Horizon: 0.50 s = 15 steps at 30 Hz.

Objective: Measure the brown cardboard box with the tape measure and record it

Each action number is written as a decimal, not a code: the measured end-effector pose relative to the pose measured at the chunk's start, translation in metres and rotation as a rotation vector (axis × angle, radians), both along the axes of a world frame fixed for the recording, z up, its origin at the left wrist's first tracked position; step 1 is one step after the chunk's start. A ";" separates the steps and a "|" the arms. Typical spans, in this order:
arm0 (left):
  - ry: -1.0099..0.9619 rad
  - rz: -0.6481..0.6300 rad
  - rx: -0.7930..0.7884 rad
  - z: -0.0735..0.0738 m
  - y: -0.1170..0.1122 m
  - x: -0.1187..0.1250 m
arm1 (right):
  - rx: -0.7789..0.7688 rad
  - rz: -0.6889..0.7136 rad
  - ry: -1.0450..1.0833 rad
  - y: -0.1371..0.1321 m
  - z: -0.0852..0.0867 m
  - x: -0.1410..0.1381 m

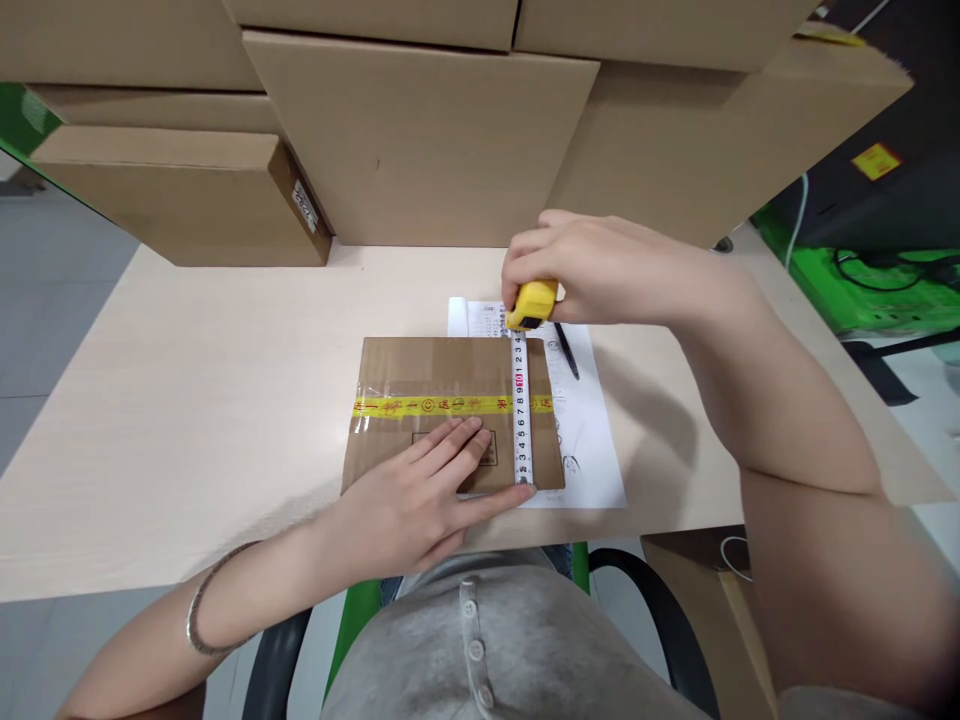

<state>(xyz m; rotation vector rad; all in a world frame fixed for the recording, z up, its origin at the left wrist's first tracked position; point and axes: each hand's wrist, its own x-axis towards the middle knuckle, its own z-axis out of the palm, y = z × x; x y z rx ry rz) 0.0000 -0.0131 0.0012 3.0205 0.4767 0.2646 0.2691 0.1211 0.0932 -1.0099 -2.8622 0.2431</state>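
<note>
A flat brown cardboard parcel, sealed with a strip of yellow printed tape, lies on the pale wooden table. My left hand lies flat and open on the parcel's near edge, its thumb pinning the end of a white measuring tape blade. The blade runs across the parcel from near edge to far edge. My right hand is closed on the yellow tape measure case at the parcel's far edge.
A white printed sheet lies under the parcel's right side, with a black pen on it. Large cardboard boxes are stacked along the table's back. A green crate with cables sits at the right. A chair is below me.
</note>
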 end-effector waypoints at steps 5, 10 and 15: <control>0.016 0.009 0.102 -0.003 -0.002 0.000 | -0.160 0.197 -0.073 -0.050 0.003 -0.007; -0.030 0.042 0.344 -0.014 -0.006 0.004 | -0.177 0.286 0.005 -0.102 -0.014 -0.009; -0.221 0.012 0.166 -0.005 -0.013 -0.003 | -0.475 0.085 0.174 -0.105 -0.018 0.013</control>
